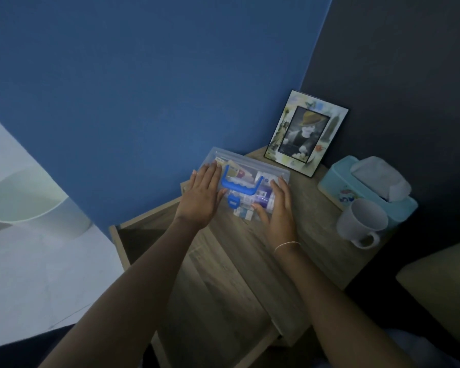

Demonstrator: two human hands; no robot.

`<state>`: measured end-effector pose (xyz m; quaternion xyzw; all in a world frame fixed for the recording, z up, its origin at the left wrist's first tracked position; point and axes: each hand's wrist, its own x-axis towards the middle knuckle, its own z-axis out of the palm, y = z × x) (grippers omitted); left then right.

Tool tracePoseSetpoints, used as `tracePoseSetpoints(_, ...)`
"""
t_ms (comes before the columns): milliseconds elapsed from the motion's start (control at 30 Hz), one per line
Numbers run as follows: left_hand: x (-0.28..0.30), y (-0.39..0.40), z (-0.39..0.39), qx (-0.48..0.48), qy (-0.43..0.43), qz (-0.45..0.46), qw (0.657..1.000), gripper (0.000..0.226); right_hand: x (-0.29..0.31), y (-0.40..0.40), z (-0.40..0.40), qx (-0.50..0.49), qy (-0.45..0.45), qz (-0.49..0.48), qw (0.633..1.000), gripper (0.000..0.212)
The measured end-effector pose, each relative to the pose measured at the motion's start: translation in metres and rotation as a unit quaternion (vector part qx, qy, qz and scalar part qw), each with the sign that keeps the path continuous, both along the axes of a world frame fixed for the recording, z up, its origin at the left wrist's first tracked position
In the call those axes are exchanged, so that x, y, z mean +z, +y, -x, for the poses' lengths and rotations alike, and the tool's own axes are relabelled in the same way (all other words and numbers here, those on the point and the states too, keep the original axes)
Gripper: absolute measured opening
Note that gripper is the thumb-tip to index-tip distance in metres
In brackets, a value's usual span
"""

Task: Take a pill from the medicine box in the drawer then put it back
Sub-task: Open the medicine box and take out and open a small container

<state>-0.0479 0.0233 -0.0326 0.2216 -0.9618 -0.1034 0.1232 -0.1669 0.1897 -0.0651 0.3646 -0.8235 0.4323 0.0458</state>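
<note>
The clear plastic medicine box (247, 170) with a blue handle (239, 186) and a blue latch (234, 202) stands on the wooden nightstand (223, 274), near the blue wall. Its lid is down, and packets and small boxes show through it. My left hand (201, 199) lies flat over the box's left end. My right hand (279, 208) covers its right end, thumb at the front edge. The drawer (121, 251) stands pulled open at the nightstand's left, its inside dark.
A framed photo (307, 134) leans in the back corner. A light-blue tissue box (356, 188) and a white mug (361, 221) stand at the right of the top. A white bin (35, 205) sits on the floor at left. A beige cushion (444, 288) is at the right.
</note>
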Motion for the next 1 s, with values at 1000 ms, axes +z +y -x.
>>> tracePoseSetpoints(1000, -0.013, 0.057, 0.011, 0.23, 0.167, -0.477, 0.832, 0.057, 0.026, 0.006, 0.011, 0.056, 0.092, -0.217, 0.97, 0.067)
